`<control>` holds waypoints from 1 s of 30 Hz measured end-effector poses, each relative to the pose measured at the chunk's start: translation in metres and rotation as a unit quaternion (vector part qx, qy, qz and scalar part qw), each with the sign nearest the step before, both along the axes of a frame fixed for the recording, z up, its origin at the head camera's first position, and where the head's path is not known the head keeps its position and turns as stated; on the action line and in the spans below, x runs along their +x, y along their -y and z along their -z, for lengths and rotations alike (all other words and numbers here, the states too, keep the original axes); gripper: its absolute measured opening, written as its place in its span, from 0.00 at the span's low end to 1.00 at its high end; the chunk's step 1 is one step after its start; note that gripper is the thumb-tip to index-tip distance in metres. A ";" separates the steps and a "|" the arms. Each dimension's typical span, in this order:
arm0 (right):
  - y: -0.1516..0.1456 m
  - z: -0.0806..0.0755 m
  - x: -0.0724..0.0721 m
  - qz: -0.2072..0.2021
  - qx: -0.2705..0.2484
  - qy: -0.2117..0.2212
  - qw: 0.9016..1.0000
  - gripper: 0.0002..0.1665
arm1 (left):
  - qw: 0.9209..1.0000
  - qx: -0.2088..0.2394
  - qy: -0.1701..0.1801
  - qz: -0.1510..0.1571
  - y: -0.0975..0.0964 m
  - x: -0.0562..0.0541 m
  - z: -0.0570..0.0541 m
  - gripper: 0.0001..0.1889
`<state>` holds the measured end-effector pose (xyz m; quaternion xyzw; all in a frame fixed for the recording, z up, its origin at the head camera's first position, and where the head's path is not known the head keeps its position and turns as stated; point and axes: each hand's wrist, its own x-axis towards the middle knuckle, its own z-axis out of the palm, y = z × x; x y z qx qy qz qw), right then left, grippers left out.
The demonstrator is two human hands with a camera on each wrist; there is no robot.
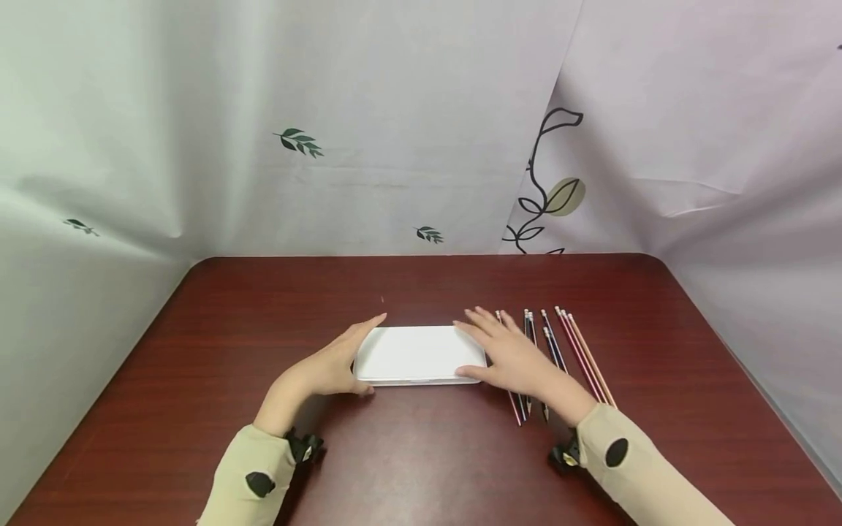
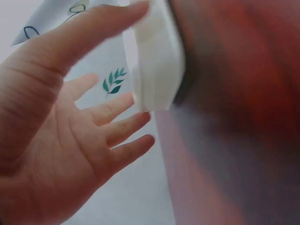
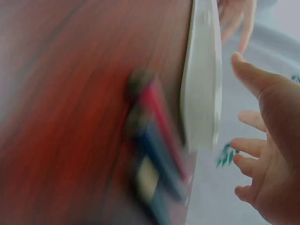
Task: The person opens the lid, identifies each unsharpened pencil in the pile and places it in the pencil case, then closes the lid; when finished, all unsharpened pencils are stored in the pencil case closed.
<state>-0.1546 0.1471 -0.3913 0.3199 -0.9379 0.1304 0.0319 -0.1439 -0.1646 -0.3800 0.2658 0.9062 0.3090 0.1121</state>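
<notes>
A flat white rectangular case [image 1: 413, 353] with rounded corners lies on the brown table [image 1: 421, 446], its long side toward me. My left hand [image 1: 332, 365] is spread around the case's left end, thumb near the front corner and fingers toward the back. In the left wrist view, straight fingertips and the thumb [image 2: 101, 28] overlap the case's edge. Above the right end spreads my right hand [image 1: 509, 356], fingers apart and thumb over the front corner. The right wrist view shows its palm beside the case [image 3: 201, 84], with a gap between thumb and fingers.
Several pencils [image 1: 582, 349] with white-tipped ends lie to the right of the case, some partly under the right hand and forearm. Blurred pencil ends [image 3: 157, 136] show close by in the right wrist view. A white curtain [image 1: 421, 146] with leaf prints hangs behind the table.
</notes>
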 end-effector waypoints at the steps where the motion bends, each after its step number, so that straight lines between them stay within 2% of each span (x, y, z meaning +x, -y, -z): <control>1: 0.007 0.000 -0.001 -0.013 0.002 0.001 1.000 0.46 | 1.000 -0.011 -0.001 -0.002 -0.001 -0.001 0.000 0.57; 5: 0.031 0.000 -0.004 -0.048 0.021 0.013 0.999 0.46 | 0.998 -0.054 -0.014 -0.006 -0.002 -0.003 0.000 0.47; 8: 0.044 -0.001 -0.005 -0.052 0.041 0.025 0.997 0.47 | 0.997 -0.070 -0.025 -0.010 -0.004 -0.004 0.001 0.43; 11: 0.053 -0.003 -0.006 -0.049 0.065 0.031 0.996 0.51 | 0.996 -0.075 -0.035 -0.020 -0.006 -0.005 0.003 0.44; 14: 0.061 -0.005 -0.007 -0.041 0.095 0.022 0.994 0.53 | 0.995 -0.081 -0.051 -0.022 -0.010 -0.006 0.005 0.43; 17: 0.066 -0.005 -0.008 -0.053 0.131 -0.010 0.990 0.53 | 0.993 -0.095 -0.073 -0.022 -0.015 -0.008 0.005 0.42; 20: 0.070 -0.005 -0.010 -0.096 0.175 -0.074 0.977 0.51 | 0.989 -0.112 -0.090 -0.023 -0.018 -0.010 0.004 0.42; 25: 0.070 -0.001 -0.014 -0.169 0.219 -0.195 0.941 0.45 | 0.988 -0.112 -0.102 -0.023 -0.018 -0.012 0.005 0.42; 30: 0.069 0.005 -0.018 -0.206 0.226 -0.218 0.927 0.45 | 0.989 -0.105 -0.101 -0.027 -0.015 -0.013 0.008 0.45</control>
